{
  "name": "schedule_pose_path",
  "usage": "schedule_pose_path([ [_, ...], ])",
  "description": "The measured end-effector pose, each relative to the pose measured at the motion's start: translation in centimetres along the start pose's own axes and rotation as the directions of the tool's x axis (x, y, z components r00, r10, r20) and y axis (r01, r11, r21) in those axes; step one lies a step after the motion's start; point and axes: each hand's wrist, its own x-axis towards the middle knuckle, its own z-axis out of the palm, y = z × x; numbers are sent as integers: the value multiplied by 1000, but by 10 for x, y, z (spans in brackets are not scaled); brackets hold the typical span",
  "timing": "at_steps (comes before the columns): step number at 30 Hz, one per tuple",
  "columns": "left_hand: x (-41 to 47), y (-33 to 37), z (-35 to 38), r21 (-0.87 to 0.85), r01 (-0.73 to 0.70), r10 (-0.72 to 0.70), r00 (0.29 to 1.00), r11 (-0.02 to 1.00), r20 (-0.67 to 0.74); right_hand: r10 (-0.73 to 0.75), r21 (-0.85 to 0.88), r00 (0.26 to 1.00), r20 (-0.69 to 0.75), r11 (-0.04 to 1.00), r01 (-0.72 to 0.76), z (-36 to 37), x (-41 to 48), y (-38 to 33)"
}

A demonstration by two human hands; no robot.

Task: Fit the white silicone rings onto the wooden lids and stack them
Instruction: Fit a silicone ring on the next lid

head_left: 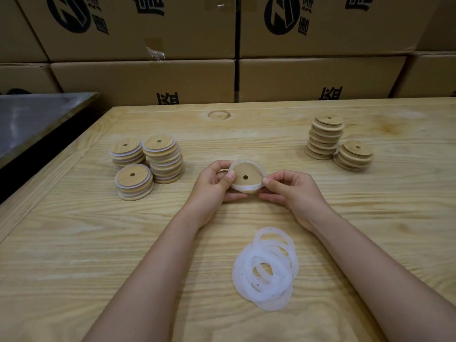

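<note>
A wooden bench point(74, 243) carries ringed lid stacks point(162, 156) at left and bare stacks point(324, 139) at right. At centre, the left hand point(209, 188) and right hand point(296, 193) pinch a lid point(239, 171), a white ring point(246, 187) stretched round it; loose rings point(249, 267) lie nearer the person.

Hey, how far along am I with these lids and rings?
Done: three ringed stacks stand on the left. In hand: the left hand and right hand pinch one lid, with a ring round it that does not look fully seated. Left: two bare stacks on the right, and the loose rings near you.
</note>
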Motion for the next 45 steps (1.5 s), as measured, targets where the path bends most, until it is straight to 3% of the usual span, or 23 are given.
schedule_pose_path([
  [6, 1, 1, -2, -51, 8, -5, 998, 999, 57, -46, -61, 998, -33, 997, 44, 4, -1, 3],
  [13, -1, 1, 1, 124, -118, 104, 988, 985, 117, -186, -128, 983, -4, 975, 184, 7, -3, 7],
  [23, -3, 1, 0, 91, -92, 84, 992, 992, 92, -287, -378, 958, -14, 889, 261, 10, -5, 7],
  [30, -2, 1, 1, 51, -84, 81, 995, 995, 55, -214, -327, 976, -27, 925, 194, 9, -4, 9],
  [37, -3, 1, 1, 69, -117, 107, 986, 991, 126, -209, -299, 977, -39, 935, 188, 10, -3, 10],
  [45, -3, 1, -1, -19, -79, 80, 995, 997, 56, -180, -270, 983, -22, 948, 167, 8, -1, 6],
])
